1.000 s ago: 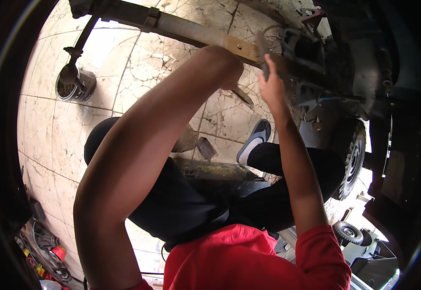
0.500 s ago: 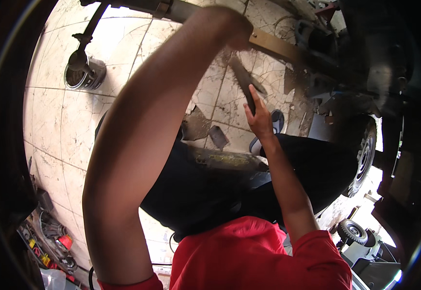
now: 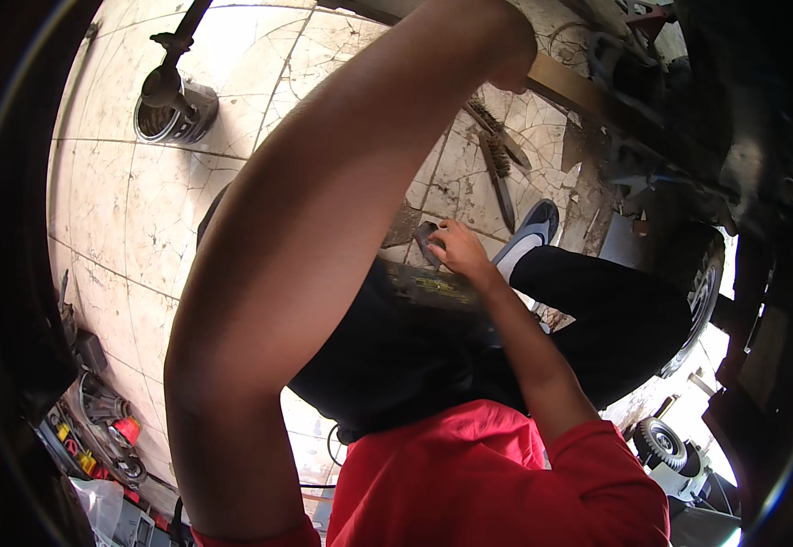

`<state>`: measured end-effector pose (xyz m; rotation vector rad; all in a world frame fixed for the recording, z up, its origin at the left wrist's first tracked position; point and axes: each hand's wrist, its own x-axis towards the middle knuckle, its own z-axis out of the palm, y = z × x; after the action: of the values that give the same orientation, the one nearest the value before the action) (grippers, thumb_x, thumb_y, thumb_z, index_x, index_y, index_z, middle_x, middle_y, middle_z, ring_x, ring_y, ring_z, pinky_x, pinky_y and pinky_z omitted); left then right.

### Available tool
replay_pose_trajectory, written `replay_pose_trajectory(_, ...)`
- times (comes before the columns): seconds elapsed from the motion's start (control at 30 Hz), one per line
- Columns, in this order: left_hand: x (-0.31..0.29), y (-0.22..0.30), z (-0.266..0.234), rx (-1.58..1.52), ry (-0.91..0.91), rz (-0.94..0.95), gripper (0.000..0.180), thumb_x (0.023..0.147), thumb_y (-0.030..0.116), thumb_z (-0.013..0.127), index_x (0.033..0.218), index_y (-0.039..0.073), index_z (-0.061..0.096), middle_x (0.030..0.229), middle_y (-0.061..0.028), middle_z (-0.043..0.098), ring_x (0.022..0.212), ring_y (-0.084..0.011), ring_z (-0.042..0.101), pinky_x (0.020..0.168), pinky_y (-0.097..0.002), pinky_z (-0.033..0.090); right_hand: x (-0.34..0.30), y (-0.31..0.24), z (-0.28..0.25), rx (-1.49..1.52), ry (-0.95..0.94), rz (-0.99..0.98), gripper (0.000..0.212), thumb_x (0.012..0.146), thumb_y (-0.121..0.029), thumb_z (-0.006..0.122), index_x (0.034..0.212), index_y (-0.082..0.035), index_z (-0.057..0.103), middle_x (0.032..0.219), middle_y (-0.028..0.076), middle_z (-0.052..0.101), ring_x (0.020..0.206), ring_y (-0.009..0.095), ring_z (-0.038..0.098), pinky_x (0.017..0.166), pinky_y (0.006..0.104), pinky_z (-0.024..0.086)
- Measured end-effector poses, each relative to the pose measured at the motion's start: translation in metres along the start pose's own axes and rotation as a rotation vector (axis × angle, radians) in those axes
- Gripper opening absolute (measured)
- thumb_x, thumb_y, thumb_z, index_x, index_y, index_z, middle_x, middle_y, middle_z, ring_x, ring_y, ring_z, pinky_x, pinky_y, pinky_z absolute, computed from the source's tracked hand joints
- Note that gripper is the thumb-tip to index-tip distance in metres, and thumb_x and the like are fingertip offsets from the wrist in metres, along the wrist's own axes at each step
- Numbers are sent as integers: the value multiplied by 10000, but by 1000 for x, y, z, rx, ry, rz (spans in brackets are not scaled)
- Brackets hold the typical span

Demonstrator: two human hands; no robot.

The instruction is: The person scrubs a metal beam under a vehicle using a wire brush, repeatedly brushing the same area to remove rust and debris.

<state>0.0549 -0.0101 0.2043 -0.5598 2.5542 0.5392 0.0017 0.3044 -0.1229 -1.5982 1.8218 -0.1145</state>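
My left arm reaches across to the top of the view. There my left hand [image 3: 509, 56] is closed around a long brownish metal bar [image 3: 574, 89], with most of its fingers hidden behind the wrist. My right hand [image 3: 458, 248] is low over the floor, its bent fingers gripping the edge of a small dark flat piece [image 3: 427, 241]; what it is made of I cannot make out. Beyond that hand a wire brush [image 3: 499, 182] lies on the tiles. Touching or nearly touching it is a second wire brush [image 3: 506, 141].
A metal can [image 3: 194, 114] stands at the far left under a dark rod with a knobbed end [image 3: 161, 87]. My shoe [image 3: 538, 223] is right of the brushes. A tyre [image 3: 702, 283] and dark machinery crowd the right; tools and parts [image 3: 96, 428] lie lower left.
My right hand has let go of the wire brush, which now lies on the floor, and has come nearer to the dark flat piece. My left hand has shifted right with the bar.
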Motion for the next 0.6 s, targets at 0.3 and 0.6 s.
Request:
replay_pose_trajectory(0.3, -2, 10, -9, 1, -15, 0, 348, 903, 342, 589, 1118, 100, 718, 1142, -111, 699, 1047, -314, 659, 861, -447, 532, 0, 20, 43, -6, -33, 233, 253, 906, -226, 609, 1087, -92, 724, 1212, 129, 612, 1131, 342, 549, 950, 452, 475)
replay_pose_trajectory(0.6, 38, 10, 23, 101, -49, 14, 541, 933, 459, 587, 1318, 82, 552, 1187, -184, 659, 1126, -333, 624, 968, -442, 487, 31, -18, -70, 743, 571, 241, 266, 908, -188, 706, 1075, 18, 719, 911, 70, 728, 822, 97, 635, 709, 260, 490)
